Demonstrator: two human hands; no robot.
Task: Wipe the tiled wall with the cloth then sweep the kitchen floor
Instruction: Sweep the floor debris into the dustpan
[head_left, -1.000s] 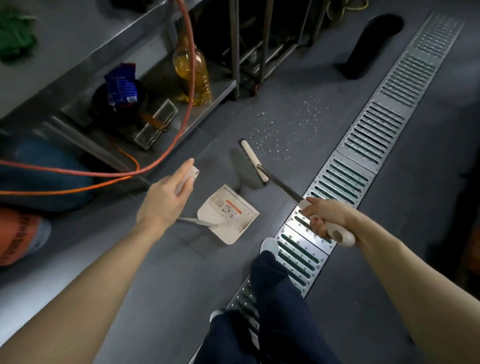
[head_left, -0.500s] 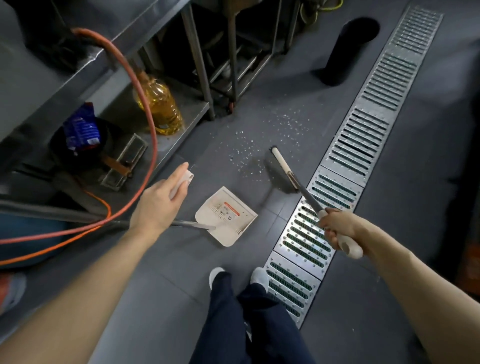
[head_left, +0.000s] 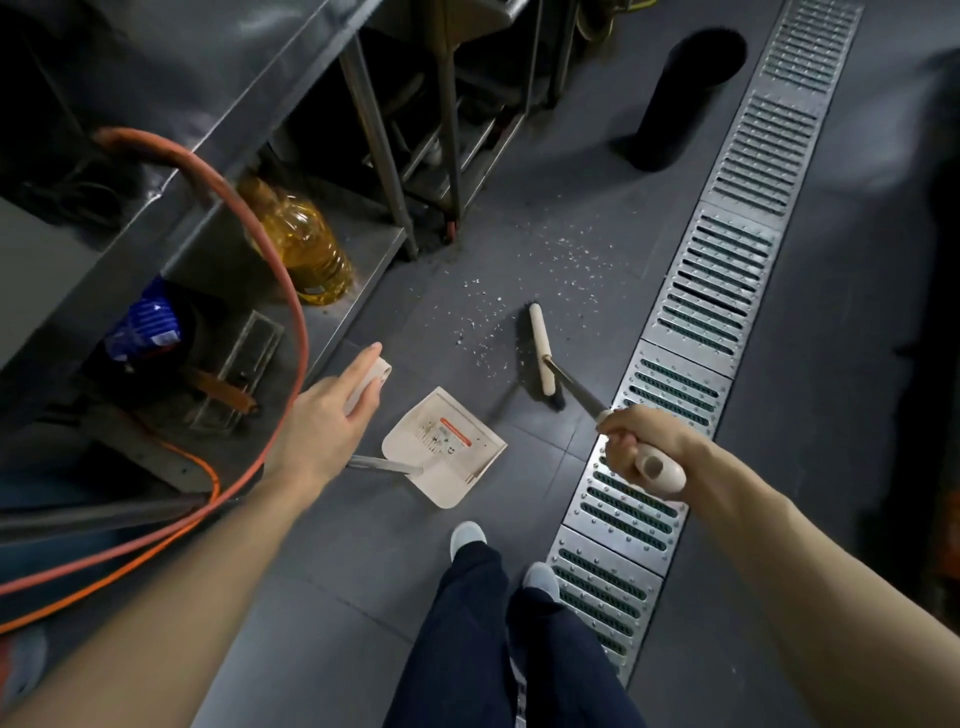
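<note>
Right hand (head_left: 641, 449) grips the broom (head_left: 543, 358) at centre frame; left hand (head_left: 324, 415) holds the dustpan (head_left: 444, 447) handle. A hard stroke could scatter crumbs (head_left: 519, 291) into the drain grate (head_left: 711, 291).

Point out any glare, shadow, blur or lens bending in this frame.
Head view: glare whitens the drain grate beside the right hand; the broom head throws a dark shadow to its left; the orange hose and frame edges are softly blurred; wide-angle bending curves the grate line.
</note>
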